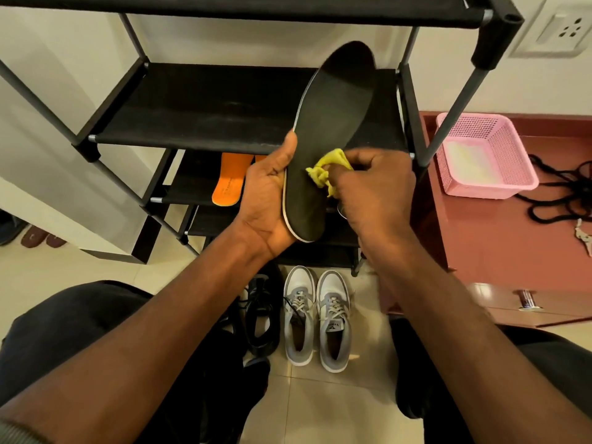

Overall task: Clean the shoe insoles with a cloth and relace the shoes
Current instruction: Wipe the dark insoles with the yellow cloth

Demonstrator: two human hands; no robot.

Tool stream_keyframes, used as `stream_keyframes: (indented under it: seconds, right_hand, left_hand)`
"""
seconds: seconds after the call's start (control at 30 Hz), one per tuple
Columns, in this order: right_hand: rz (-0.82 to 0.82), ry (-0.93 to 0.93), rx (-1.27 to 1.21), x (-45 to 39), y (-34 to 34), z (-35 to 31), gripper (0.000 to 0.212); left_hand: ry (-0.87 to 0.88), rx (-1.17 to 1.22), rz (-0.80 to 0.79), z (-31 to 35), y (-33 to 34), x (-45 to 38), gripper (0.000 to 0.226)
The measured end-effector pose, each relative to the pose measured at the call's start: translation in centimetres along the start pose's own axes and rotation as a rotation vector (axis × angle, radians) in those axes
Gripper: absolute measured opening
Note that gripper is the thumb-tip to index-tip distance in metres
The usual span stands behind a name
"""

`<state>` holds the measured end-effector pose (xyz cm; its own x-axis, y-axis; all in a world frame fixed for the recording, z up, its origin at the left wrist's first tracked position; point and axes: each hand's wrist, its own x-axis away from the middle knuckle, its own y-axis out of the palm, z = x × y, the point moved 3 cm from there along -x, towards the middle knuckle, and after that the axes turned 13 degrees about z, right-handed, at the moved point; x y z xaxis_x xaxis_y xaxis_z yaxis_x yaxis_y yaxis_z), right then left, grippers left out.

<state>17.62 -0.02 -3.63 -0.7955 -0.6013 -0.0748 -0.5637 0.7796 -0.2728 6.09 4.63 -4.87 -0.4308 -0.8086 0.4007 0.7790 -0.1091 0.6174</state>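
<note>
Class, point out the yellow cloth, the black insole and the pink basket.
yellow cloth (321, 173), head view, bunched folds.
black insole (336, 116), head view, mid surface.
pink basket (499, 184), head view, front wall.

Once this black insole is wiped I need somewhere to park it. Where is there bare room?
The middle shelf behind the black insole is bare across its left. The shelf below already carries the orange insoles. The floor under your arms is crowded with the grey sneakers and black shoes.
</note>
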Motion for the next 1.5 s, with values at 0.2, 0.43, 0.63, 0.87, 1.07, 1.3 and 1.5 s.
stream_keyframes:
  seconds: [0.2,0.43,0.63,0.87,1.07,1.3,1.5]
  right_hand:
    - [0.100,-0.307,-0.025,-1.0,-1.0,-0.9,0.017]
    - [-0.139,0.034,-0.310,-0.8,-1.4,-0.2,0.021]
    - [-0.112,-0.430,0.105,-0.2,-0.9,-0.1,0.019]
    - [-0.204,-0.335,0.146,0.7,-0.1,-0.4,0.020]
    - [-0.384,-0.136,0.059,4.6,-0.3,-0.9,0.014]
    - [-0.019,0.109,-0.144,4.7,1.3,0.1,0.016]
    - [0.093,-0.224,0.118,-1.9,1.8,0.3,0.017]
  left_hand:
    - [0.080,-0.018,0.044,1.0,-0.3,-0.3,0.040]
    - [0.182,0.017,-0.043,1.3,-0.2,-0.7,0.051]
    - [0.153,0.058,-0.075,1.1,-0.2,-1.0,0.049]
    - [0.095,0.115,0.033,0.7,-0.7,-1.4,0.048]
    - [0.157,0.083,0.135,1.3,-2.0,-1.9,0.043]
    - [0.178,0.009,0.060,0.3,-1.2,-1.2,0.045]
    - [0.121,-0.026,-0.040,-1.4,-0.3,-0.1,0.045]
